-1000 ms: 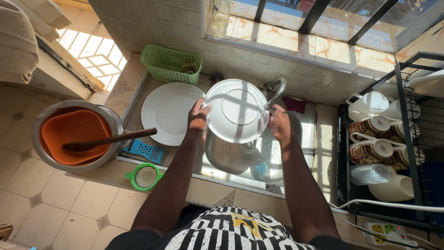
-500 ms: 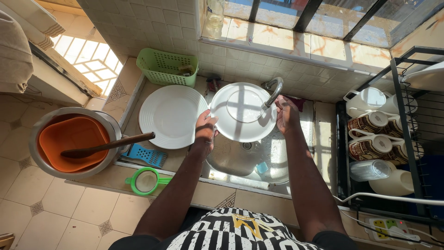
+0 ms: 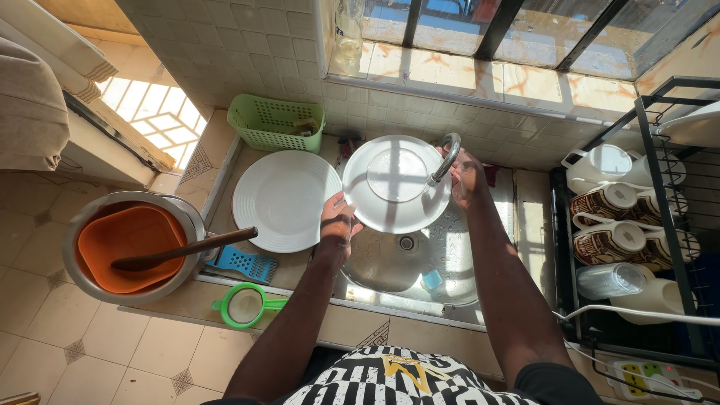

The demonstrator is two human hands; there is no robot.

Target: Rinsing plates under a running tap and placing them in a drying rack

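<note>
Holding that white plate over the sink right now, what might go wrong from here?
1. The left hand pinches only the rim of the plate, so it may slip into the metal sink.
2. The curved tap sits right at the plate's edge beside the right hand; tilting could knock and chip it.
3. A second plate lies close on the counter and might get bumped.

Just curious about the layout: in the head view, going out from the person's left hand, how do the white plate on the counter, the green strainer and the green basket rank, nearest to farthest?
From the left hand:
1. White plate on the counter, just left of it.
2. Green strainer, lower left at the counter edge.
3. Green basket, upper left by the wall.
</note>
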